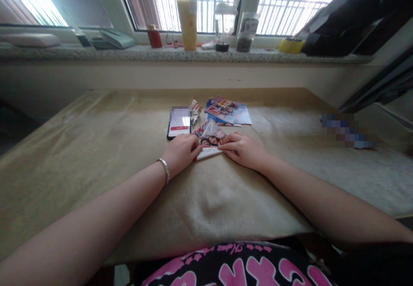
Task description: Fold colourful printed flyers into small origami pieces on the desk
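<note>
A glossy printed paper [211, 138] with faces on it lies between my two hands on the cloth-covered table. Its near edge is folded over and shows a white strip. My left hand [180, 152], with a silver bangle at the wrist, pinches the left end of that strip. At the right end, the fingers of my right hand [243, 150] press on the fold. A smartphone [178, 127] with a lit screen lies just beyond my left hand. Next to the phone is a small folded paper piece [195, 113], mostly white with red.
Several loose printed sheets [232, 110] overlap beyond my right hand. A blurred-out bluish item [350, 133] rests at the table's right. Along the windowsill [112, 56] stand a tall yellow-filled cup [189, 28], a red container [155, 36], clear containers [248, 32] and a black bag-like object [335, 28].
</note>
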A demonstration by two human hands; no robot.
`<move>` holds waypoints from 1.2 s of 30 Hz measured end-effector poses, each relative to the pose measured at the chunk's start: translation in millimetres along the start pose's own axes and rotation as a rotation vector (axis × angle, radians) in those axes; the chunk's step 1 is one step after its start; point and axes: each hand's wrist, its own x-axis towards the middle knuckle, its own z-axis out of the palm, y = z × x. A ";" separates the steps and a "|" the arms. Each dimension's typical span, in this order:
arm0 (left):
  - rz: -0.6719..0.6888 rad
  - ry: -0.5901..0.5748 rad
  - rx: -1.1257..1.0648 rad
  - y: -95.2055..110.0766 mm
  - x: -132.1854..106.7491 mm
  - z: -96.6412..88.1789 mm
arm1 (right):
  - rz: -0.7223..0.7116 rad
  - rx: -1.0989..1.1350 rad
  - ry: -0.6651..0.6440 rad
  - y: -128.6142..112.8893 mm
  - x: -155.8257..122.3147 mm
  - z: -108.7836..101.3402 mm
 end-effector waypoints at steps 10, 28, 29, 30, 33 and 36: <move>-0.025 -0.001 -0.017 1.2 0.2 -1.4 | 0.006 -0.106 -0.051 -3.3 1.3 -2.9; 0.305 -0.061 0.091 -7.0 -11.3 -12.7 | -0.008 -0.121 -0.041 -3.1 0.9 -2.1; 0.302 -0.061 0.097 -6.9 -11.5 -12.8 | -0.012 -0.122 -0.043 -2.8 1.2 -2.2; 0.301 -0.059 0.102 -6.8 -11.6 -13.0 | -0.015 -0.121 -0.044 -2.4 1.3 -2.2; 0.300 -0.058 0.117 -5.9 -12.0 -13.7 | -0.020 -0.116 -0.041 -0.8 1.4 -1.9; 0.288 -0.054 0.127 -3.5 -12.2 -15.0 | -0.022 -0.111 -0.034 0.5 1.0 -1.5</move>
